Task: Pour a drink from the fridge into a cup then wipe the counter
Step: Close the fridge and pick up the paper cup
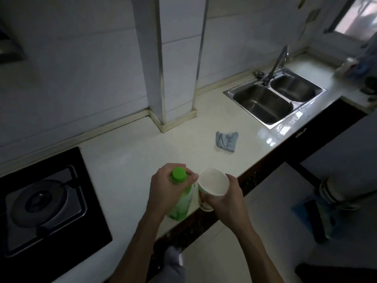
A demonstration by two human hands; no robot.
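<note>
Near the front edge of the pale tabletop (130, 152), the person's left hand (166, 186) is wrapped around the neck of a green bottle (181, 203), fingers curled just under its bright green cap (179, 175), which is on. The bottle stands upright on the tabletop, close to the edge. Just beside it, the right hand (226, 198) grasps a white paper cup (212, 186) from the side; the cup is tilted a little toward the camera, so its pale inside shows (whether any liquid is in it cannot be told), and it has a red mark on its wall. Cup and bottle are almost touching.

Farther back on the tabletop, well apart from both hands, lies a crumpled blue-grey cloth (227, 141). Beyond the cloth, to the right, a steel double sink (274, 99) is set into the surface, with a tall tap (275, 65) behind it and some water drops on the rim nearest the edge. On the left sits a black gas hob (47, 201) with a burner grate.
</note>
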